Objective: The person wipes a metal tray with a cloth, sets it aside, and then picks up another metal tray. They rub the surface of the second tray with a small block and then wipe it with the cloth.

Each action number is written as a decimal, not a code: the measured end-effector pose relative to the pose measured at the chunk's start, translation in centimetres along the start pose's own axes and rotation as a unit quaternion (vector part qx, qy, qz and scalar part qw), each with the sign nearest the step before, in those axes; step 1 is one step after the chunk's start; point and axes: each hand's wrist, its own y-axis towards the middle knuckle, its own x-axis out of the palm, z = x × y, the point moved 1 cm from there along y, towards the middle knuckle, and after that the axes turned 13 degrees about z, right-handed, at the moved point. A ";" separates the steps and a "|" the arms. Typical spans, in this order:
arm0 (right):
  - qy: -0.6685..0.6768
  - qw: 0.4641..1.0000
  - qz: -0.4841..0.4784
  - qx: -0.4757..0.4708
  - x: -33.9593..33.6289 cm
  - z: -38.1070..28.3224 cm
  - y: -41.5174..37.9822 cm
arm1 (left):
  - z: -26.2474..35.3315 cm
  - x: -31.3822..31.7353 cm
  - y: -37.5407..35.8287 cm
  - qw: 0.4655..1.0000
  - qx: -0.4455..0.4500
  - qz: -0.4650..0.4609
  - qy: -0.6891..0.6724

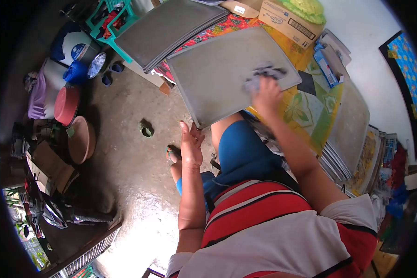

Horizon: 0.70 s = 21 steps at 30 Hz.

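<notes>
A large flat grey metal tray (217, 69) with a low raised rim lies before me, its near edge over my thigh. My right hand (268, 95) presses a crumpled grey cloth (266, 74) against the right part of its surface; both are smeared by motion. At the near left corner of the tray is my left hand (191, 143). Its thumb stretches up beside the edge, apart from the half-bent fingers, which are right at the corner. Further back, a stack of similar dark trays (171, 30) rests on the table.
A patterned cloth (294, 109) covers the table. Cardboard box (287, 21) and blue carton (326, 67) stand on it. More trays (350, 125) are stacked at right. A green chair (109, 18), basins (82, 139) and a small green object (146, 129) are on the floor side.
</notes>
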 end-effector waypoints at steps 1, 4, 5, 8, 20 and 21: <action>0.024 0.998 -0.044 -0.025 -1.5 -2.9 -1.3 | 0.4 -0.1 -0.1 1.000 -0.003 -0.006 -0.014; 0.149 0.982 -0.081 -0.081 -4.0 -11.7 -5.3 | 0.2 -0.6 0.5 0.997 -0.031 0.001 -0.064; 0.206 0.970 -0.095 -0.088 -4.4 -14.2 -6.4 | -0.1 -1.1 0.9 0.996 -0.042 0.007 -0.081; 0.479 0.842 -0.247 -0.032 -6.8 -20.5 -6.0 | -0.2 -2.4 1.6 0.953 -0.067 -0.149 -0.256; 0.593 0.784 -0.167 -0.082 -12.6 -24.0 -3.4 | 3.0 -2.5 3.9 0.870 0.123 -0.248 -0.409; 0.627 0.761 -0.161 -0.035 -11.7 -23.7 -2.3 | 3.6 -1.0 2.0 0.907 0.104 -0.170 -0.371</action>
